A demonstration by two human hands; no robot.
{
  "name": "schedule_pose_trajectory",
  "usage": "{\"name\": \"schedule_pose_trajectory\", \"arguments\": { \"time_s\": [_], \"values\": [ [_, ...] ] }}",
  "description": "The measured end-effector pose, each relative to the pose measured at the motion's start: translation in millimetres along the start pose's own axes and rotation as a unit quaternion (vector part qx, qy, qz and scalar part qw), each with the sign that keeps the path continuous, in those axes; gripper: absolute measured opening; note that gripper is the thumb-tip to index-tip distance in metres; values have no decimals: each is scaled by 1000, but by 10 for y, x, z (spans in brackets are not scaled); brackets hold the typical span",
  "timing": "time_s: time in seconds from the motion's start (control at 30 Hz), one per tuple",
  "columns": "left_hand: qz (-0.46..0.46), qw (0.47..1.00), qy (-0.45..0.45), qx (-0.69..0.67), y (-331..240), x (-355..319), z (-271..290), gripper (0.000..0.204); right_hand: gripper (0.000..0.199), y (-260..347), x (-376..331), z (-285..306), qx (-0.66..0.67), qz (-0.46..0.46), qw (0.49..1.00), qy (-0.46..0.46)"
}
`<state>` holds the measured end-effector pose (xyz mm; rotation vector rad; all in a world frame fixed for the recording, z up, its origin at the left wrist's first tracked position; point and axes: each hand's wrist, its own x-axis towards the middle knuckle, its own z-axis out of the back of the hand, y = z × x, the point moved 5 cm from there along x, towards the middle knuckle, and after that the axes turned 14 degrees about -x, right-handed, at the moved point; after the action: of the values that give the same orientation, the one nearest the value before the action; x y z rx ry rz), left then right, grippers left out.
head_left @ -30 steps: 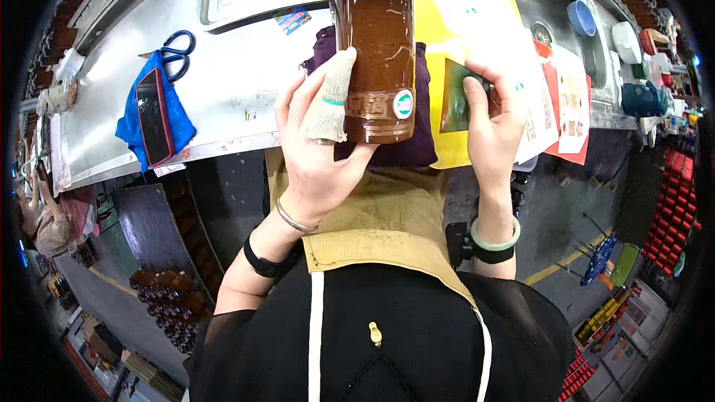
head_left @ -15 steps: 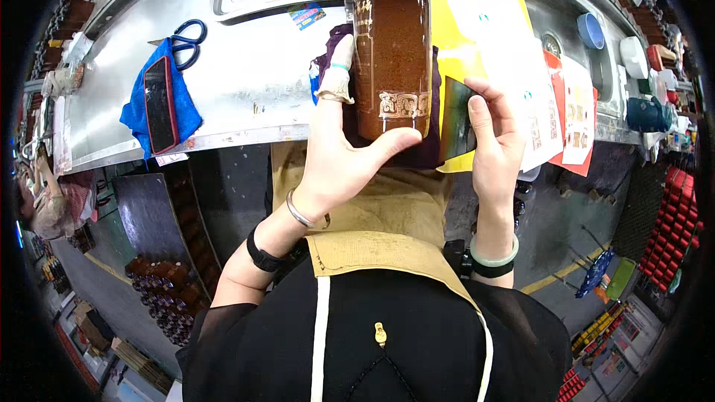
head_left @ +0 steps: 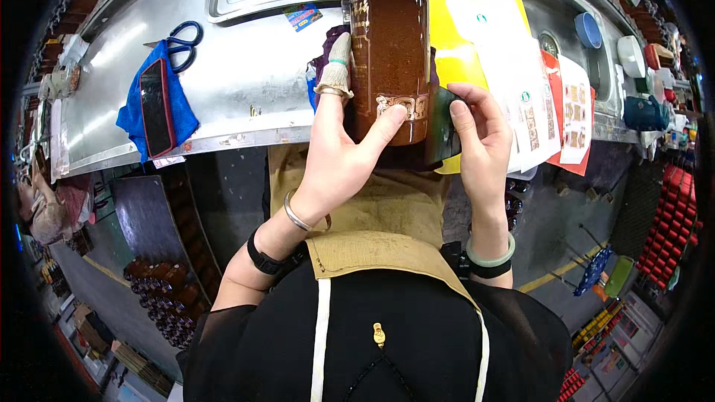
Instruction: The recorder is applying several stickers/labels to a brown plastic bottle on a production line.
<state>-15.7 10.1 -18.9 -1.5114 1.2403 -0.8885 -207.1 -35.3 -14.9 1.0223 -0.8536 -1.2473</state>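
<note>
A brown glossy bottle [head_left: 391, 45] with a clear neck and a pale ornamental band near its base lies on a dark purple cloth [head_left: 333, 39] at the bench edge. My left hand [head_left: 342, 152] grips its lower left side, thumb pressed on the patterned band, with a knitted cover on one finger. Between fingers and thumb, my right hand [head_left: 480, 130] pinches a dark greenish flexible sheet [head_left: 445, 128], which stands against the bottle's right side. Whether the sheet's hidden edge touches the glass, I cannot tell.
On the metal bench [head_left: 231, 97], a red-edged phone [head_left: 157, 108] rests on a blue cloth [head_left: 186, 108] beside scissors [head_left: 182, 39]. A yellow sheet [head_left: 454, 52], white printed sheets [head_left: 514, 82] and red paper [head_left: 553, 67] lie to the right. A sink [head_left: 573, 45] is beyond.
My right hand and the dark sheet have moved left, up to the bottle's side. My left thumb has shifted up from the bottle's base onto the patterned band.
</note>
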Motion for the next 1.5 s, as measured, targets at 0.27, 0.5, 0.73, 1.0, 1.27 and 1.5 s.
{"name": "schedule_pose_trajectory", "arguments": {
  "time_s": [0.27,0.5,0.73,1.0,1.27,1.5],
  "values": [
    [-71,997,-6,23,-64,28,-61,90,20,94,-11,17,-8,12,1000,17],
    [-40,999,-6,-13,-113,10,-76,87,19,191,-36,4,2,25,999,28],
    [-37,998,0,-52,-9,4,-14,86,18,373,-39,-59,-35,64,997,34],
    [-85,996,24,-32,-146,-62,30,63,15,678,-21,-249,-191,122,974,13],
    [-311,886,67,338,-244,-232,143,76,19,808,124,-74,-112,137,984,-32],
    [-372,871,12,321,-147,-186,124,65,42,784,193,223,-140,182,972,-45]
  ]
}}
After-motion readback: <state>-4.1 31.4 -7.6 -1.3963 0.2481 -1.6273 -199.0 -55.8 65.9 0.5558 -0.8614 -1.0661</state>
